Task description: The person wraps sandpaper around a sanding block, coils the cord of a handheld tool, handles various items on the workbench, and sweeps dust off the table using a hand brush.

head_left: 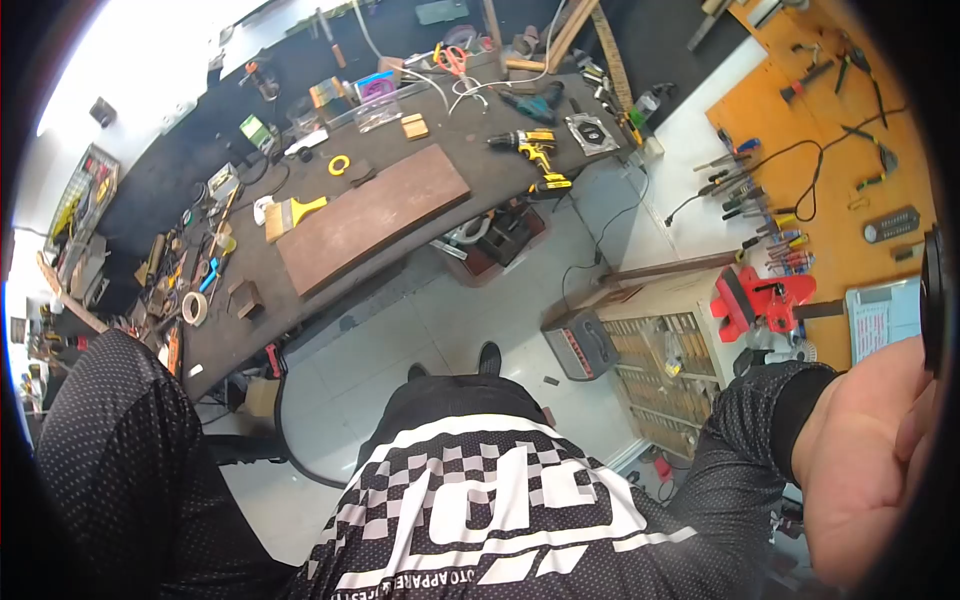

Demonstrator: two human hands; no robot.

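At the right edge my right hand [865, 465] is raised close to the camera; its palm and wrist show, but most of its fingers are cut off, so its grip is unclear. My left sleeve [115, 470] reaches up at the left, with the hand out of view. On the dark workbench [400, 225] lies a long brown board [375, 215]. A yellow-handled brush [292, 216] touches the board's left end. Beyond its right end are a yellow and black drill [530, 148] and a square black-and-silver plate [592, 134].
A red vise [758, 303] sits above a drawer cabinet [655, 365] at the right. Hand tools hang on an orange pegboard [850, 120]. A grey speaker-like box [580, 345] stands beside the cabinet. Tape rolls, scissors [452, 60] and small tools crowd the bench.
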